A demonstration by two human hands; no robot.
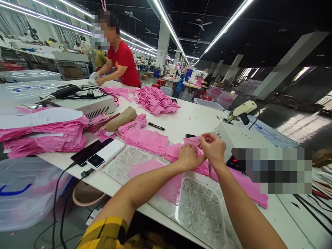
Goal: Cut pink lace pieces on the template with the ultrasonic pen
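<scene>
My right hand (214, 148) is closed in a pinch on the edge of a thin pink fabric piece (192, 140), lifted slightly off the pile. Close beside it, my left hand (188, 157) bends its fingers over the pink fabric and holds it against the table. A small dark object below my right hand is too unclear to name. A stack of pink fabric pieces (146, 140) runs leftward from my hands, and a long pink strip (246, 186) extends to the right. Under my forearms, another pink piece (166, 188) lies on a grey marbled mat (202, 207).
A white power bank (110, 154) and black phone (88, 152) with cables lie left. Behind are a black marker (156, 126), gathered pink fabric (155, 98) and bundled pink pieces (44, 135). Machine boxes (98, 105) stand either side. A person in red (126, 64) works across the table.
</scene>
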